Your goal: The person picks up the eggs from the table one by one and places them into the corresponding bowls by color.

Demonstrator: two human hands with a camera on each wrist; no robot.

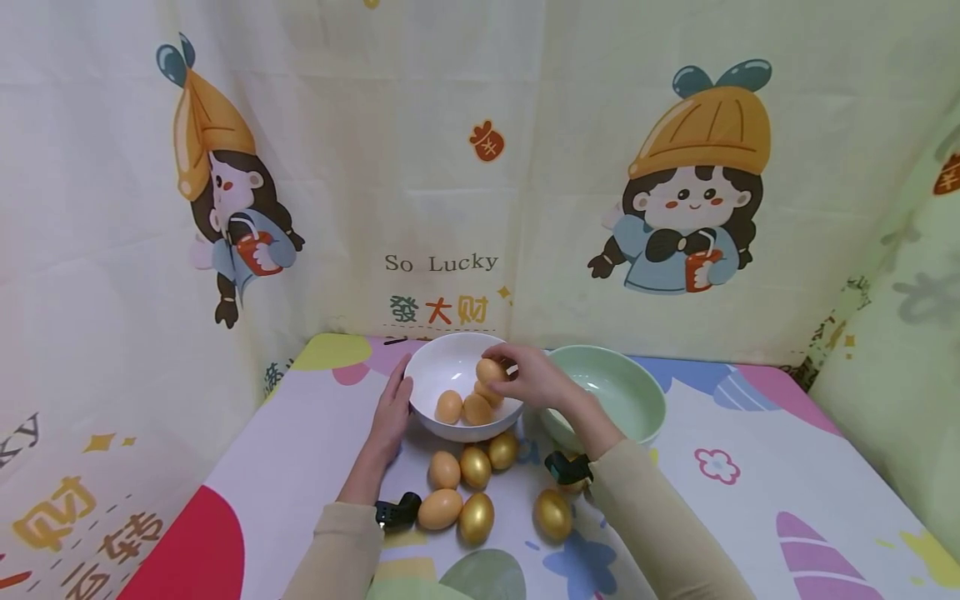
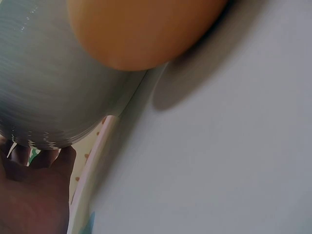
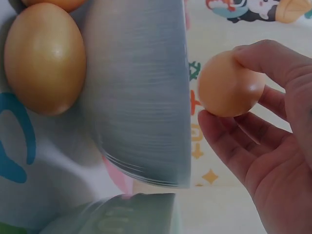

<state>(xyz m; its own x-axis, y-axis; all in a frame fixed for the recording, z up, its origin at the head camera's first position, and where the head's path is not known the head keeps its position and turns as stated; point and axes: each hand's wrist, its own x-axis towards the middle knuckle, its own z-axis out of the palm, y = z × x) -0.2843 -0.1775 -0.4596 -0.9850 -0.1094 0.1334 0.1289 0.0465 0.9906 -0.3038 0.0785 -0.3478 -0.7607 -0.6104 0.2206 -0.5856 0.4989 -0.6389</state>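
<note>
Pinched between thumb and fingertips of the right hand [image 1: 536, 379]: one smooth, rounded egg [image 3: 229, 85] with a faint sheen, held over the right part of the white bowl [image 1: 435, 367], above rim level. Spread along the bowl's left outer wall, grip wide, fingertips in contact: the left hand [image 1: 392, 412]. Bowl form: round, glossy, with fine parallel lines on the outer wall. Inside: at least three loose brown eggs [image 1: 449, 407]. Just beside, to the right: a round pale-green bowl [image 1: 630, 387]. Nearer, on the printed tabletop [image 1: 750, 533]: two tan eggs [image 1: 440, 509] and several metallic-gold ovoids [image 1: 476, 518].
</note>
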